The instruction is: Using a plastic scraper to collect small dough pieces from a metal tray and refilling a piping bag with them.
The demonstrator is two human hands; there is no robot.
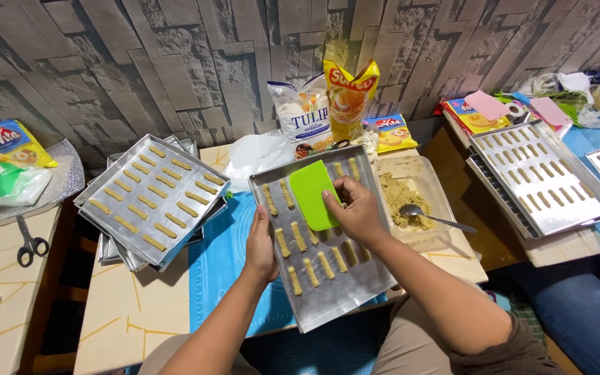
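Right hand [355, 208] closed on a green scraper [312, 194], blade held over the metal tray [328, 305] with rows of dough sticks [298, 236]. Left hand [261, 246] gripping the left rim of that tray, on the blue mat [213, 278] at desk centre. Scraper probably light and slightly bendable, best held at the upper edge; sticks likely soft, easy to deform. Behind the tray, against the wall: a white flour bag [302, 111] and a tall yellow pouch [351, 97]. Far left, a flat yellow-blue packet [5, 142].
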